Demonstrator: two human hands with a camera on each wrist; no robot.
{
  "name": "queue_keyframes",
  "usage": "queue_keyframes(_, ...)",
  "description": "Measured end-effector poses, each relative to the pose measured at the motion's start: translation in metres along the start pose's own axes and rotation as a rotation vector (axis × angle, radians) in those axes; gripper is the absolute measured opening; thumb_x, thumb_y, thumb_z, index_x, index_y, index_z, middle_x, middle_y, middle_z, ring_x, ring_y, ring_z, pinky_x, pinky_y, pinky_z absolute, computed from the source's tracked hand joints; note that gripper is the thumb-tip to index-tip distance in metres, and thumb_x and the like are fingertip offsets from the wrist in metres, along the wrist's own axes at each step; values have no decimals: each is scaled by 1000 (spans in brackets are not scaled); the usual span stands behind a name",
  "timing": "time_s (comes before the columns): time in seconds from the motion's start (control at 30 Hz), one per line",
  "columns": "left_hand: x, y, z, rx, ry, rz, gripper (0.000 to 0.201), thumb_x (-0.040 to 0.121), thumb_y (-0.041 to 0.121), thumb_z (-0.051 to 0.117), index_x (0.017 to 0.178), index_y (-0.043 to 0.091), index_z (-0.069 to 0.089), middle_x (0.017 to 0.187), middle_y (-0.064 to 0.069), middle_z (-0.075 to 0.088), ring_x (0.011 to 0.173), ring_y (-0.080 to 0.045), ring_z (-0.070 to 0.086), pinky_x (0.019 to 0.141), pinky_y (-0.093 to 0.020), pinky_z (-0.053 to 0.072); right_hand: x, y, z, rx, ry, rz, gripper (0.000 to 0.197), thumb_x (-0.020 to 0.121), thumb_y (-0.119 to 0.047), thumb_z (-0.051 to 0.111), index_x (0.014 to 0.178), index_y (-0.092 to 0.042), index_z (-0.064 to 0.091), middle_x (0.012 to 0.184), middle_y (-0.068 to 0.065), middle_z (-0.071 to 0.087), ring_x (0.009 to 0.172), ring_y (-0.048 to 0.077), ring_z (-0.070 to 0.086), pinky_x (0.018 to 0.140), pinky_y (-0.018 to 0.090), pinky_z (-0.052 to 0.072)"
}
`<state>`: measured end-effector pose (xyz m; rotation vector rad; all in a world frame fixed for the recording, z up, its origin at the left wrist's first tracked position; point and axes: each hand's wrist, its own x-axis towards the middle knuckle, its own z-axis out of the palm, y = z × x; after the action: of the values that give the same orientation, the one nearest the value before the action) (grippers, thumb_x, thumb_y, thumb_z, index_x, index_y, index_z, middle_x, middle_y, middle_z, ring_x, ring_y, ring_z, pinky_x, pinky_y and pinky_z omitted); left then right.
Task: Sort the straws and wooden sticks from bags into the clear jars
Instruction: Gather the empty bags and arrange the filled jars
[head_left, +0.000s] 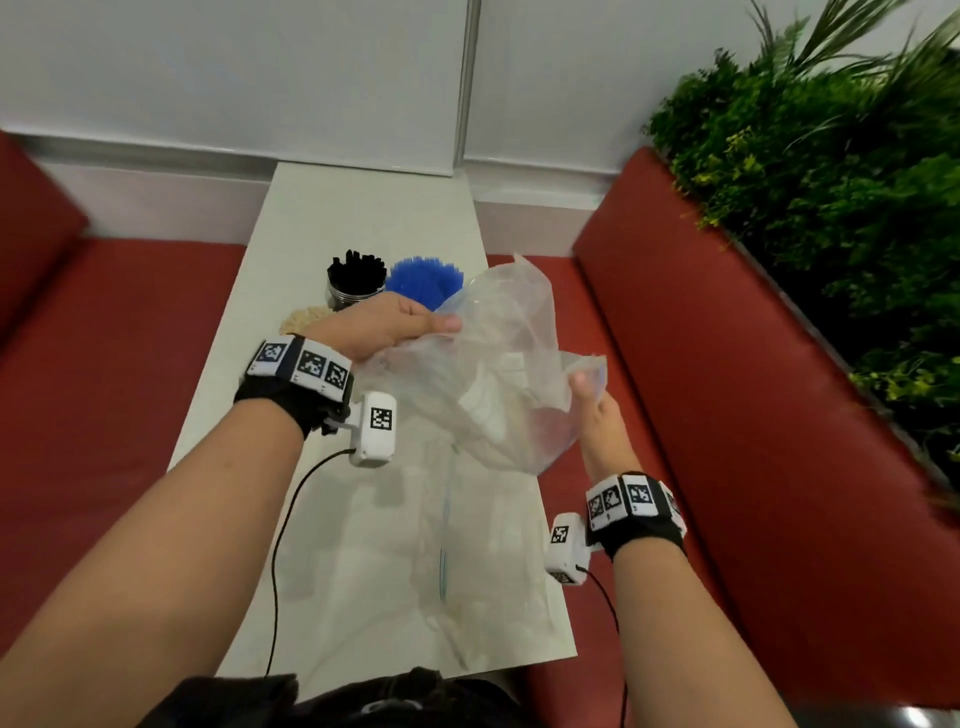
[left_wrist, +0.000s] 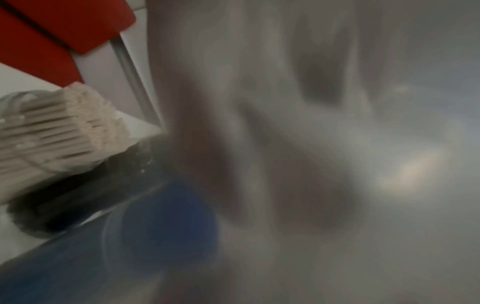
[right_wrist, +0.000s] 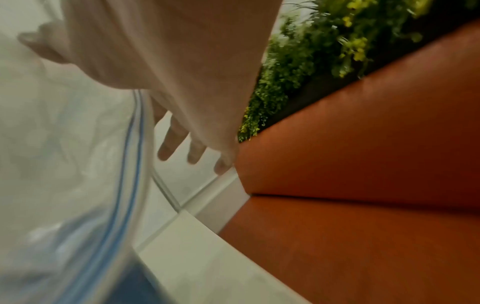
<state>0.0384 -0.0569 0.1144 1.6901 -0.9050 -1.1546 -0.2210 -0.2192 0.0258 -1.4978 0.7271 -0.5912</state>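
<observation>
The raised clear bag (head_left: 498, 364) blocks the jars (head_left: 356, 283) behind it (far end); the near worktop (head_left: 363, 597) carries another flat bag (head_left: 457, 561).

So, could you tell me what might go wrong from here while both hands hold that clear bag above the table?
The clear bag, held up by the left hand and right hand, hangs right beside the blue straws and black straws; a swing could tip those jars. The wooden sticks sit just behind the left wrist and could be knocked. Another bag lying on the table might slide off.
</observation>
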Motion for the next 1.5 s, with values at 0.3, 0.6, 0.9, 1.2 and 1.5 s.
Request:
queue_keyframes(0.3, 0, 14, -14, 170, -2, 11, 51, 68, 59, 82, 79, 10, 77, 66, -2, 65, 57, -14, 59, 58, -21, 51, 29, -38, 20, -61, -502, 45, 82, 76, -43, 85, 146, -17, 51, 141, 3, 62, 127, 15, 61, 102, 31, 50)
queue_keyframes(0.6, -10, -52, -13, -557, -3, 127, 87, 76, 81, 51, 139, 21, 55, 138, -7, 59, 124, -27, 59, 99, -46, 49, 28, -7, 55, 370, -57, 144, 25, 88, -18, 76, 111, -8, 74, 108, 15, 76, 100, 33, 74, 80, 45, 62)
queue_keyframes(0.9, -20, -88, 21, -43, 209, -78, 49, 78, 64, 68, 107, 26, 76, 121, 3, 69, 118, -22, 60, 110, -47, 40, 28, 4, 63, 465, 16, 118, 20, 93, -18, 73, 110, -8, 72, 108, 14, 77, 98, 29, 75, 76, 38, 62)
queue_keyframes(1.2, -44, -74, 19, -173, 55, -268, 119, 46, 98, 50, 137, 23, 52, 132, 12, 63, 125, -12, 56, 103, -37, 46, 32, 0, 70, 189, 25, -9, 26, 92, -32, 72, 105, -9, 69, 101, 18, 73, 84, 28, 66, 78, 47, 56)
queue_keyframes(1.5, -35, -81, 19, -532, 203, 139, 46, 88, -16, 49, 97, 16, 80, 100, -12, 75, 83, -22, 74, 63, -25, 60, 21, -2, 38, 419, -388, 252, 36, 86, -6, 73, 122, -6, 72, 119, 19, 72, 105, 31, 71, 86, 42, 60)
